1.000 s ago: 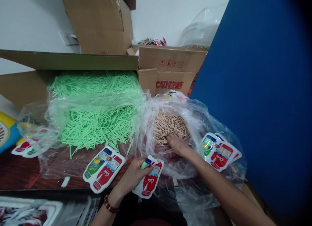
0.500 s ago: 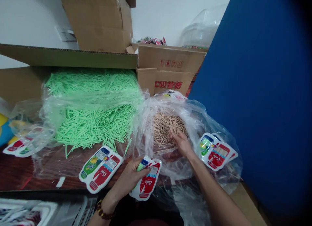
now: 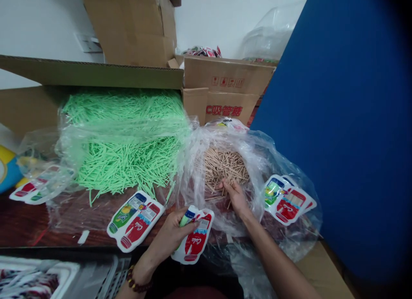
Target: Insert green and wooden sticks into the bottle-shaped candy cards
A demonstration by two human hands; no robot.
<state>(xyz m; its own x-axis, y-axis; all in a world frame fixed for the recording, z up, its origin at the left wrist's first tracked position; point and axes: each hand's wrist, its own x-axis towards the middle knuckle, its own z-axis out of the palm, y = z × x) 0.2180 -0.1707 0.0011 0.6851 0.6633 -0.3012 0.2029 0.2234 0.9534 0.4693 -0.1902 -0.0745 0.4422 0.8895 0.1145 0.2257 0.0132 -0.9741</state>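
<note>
My left hand (image 3: pixel 178 231) is closed on a bottle-shaped Cola packet (image 3: pixel 197 243), its thumb lying across the front, with some green sticks showing in the packet's window. My right hand (image 3: pixel 234 195) pinches a few thin brown candy sticks at the near edge of the brown stick pile (image 3: pixel 225 166), which lies in an opened clear plastic bag (image 3: pixel 193 161). How many it grips is hidden by the fingers. Between my left hand and the green stick pile (image 3: pixel 128 166) lies another Sprite and Cola packet (image 3: pixel 135 221). Several packets (image 3: pixel 288 200) overlap to the right of my right forearm.
Behind the piles stand cardboard boxes (image 3: pixel 227 75). A blue panel (image 3: pixel 341 131) rises on the right. At lower left is a white basket (image 3: pixel 66 275) with packets inside. Another packet (image 3: pixel 40 185) lies partly under plastic at the table's left.
My right hand has drawn slightly toward me from the brown pile, with sticks between its fingers. My left hand keeps its hold on the packet. The view has shifted slightly.
</note>
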